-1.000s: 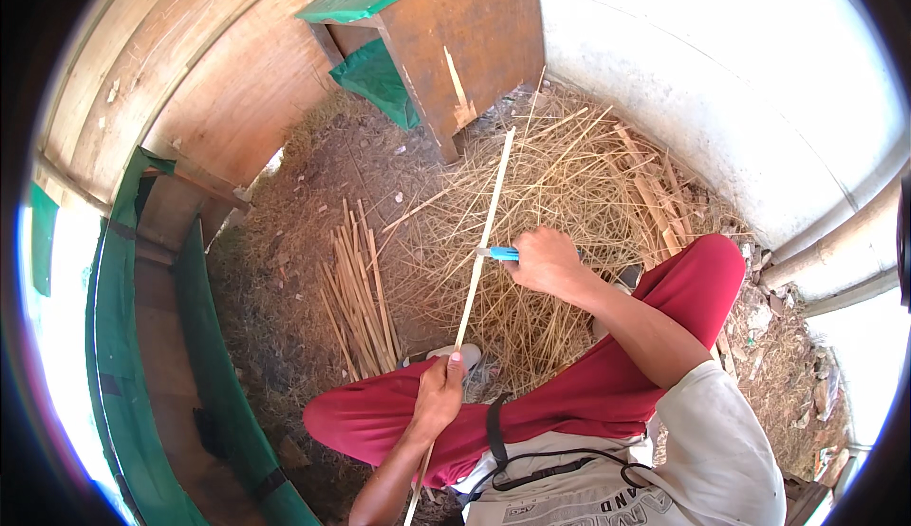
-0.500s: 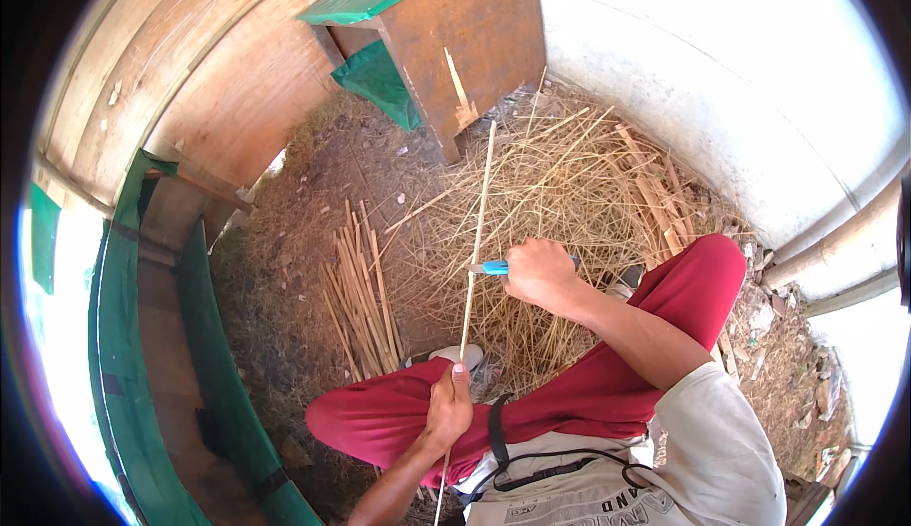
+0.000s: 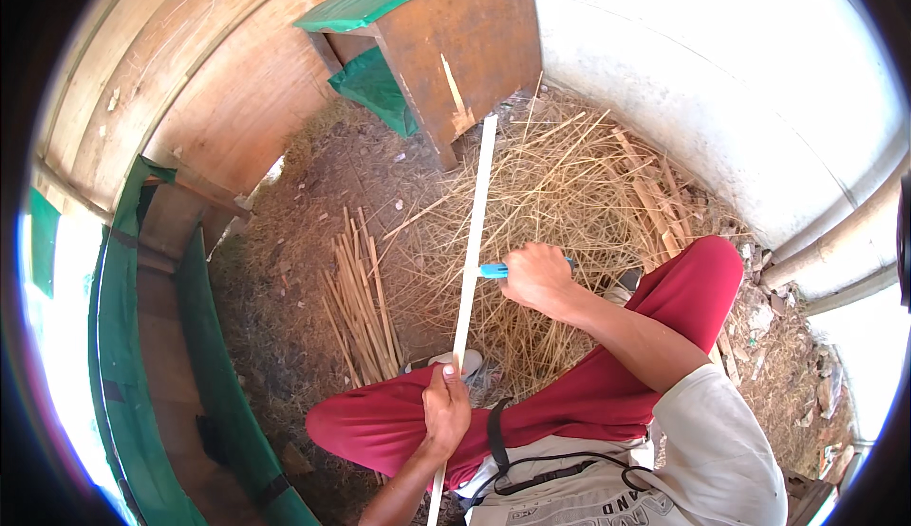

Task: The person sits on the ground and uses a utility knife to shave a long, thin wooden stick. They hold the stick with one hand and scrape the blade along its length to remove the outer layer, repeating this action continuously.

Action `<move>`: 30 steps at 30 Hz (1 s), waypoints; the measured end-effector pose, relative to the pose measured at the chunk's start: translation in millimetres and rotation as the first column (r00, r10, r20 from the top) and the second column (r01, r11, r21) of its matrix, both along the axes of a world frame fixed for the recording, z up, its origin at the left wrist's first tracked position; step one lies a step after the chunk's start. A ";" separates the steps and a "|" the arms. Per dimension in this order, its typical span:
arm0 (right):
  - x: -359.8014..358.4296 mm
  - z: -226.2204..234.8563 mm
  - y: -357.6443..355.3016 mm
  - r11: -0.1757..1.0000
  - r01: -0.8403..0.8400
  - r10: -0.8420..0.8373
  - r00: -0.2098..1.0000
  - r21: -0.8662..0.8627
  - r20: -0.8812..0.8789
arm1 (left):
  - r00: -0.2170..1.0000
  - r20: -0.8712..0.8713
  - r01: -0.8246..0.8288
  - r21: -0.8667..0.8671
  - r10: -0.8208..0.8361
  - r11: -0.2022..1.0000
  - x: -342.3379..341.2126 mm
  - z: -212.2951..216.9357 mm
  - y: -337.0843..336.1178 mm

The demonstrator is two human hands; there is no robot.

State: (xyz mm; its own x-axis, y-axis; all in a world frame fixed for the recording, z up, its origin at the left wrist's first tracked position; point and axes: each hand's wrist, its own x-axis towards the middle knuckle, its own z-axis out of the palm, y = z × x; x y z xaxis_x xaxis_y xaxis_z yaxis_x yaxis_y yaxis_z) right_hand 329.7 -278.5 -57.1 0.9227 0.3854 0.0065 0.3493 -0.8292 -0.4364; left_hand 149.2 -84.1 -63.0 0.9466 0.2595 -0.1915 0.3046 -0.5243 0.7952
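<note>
The left hand [image 3: 446, 414] is wrapped around a long, flat, pale wooden strip [image 3: 479, 203] above the left edge of a tan shavings heap [image 3: 541, 346]; the clenched right hand [image 3: 536, 277] holds a blue-handled knife [image 3: 493, 271] against it. Much shaving seems done, this strip unfinished. The strip's lower end is cut off, the blade indistinct.

The left hand [image 3: 446, 414] is closed in a grip at lower centre, thumb [image 3: 449, 372] pointing forward, the left forearm [image 3: 403, 488] rising from the bottom edge. Farther forward, the right hand [image 3: 537, 276] is clenched, the right forearm [image 3: 622, 338] slanting in from the lower right.
</note>
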 end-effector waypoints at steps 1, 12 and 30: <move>0.3 -1.7 -0.2 1.000 0.007 -0.007 1.000 0.024 0.020 | 1.000 0.000 -0.006 0.003 0.006 1.000 0.4 0.4 0.9; 0.0 4.0 4.5 0.993 -0.020 -0.003 0.982 -0.119 -0.190 | 0.993 -0.084 0.068 -0.130 -0.079 0.989 -19.5 -32.1 13.9; 68.2 -49.3 -39.7 0.959 0.230 -0.260 0.947 -0.169 -0.188 | 0.827 -0.559 -0.167 -0.358 -0.068 0.919 -91.1 22.0 42.3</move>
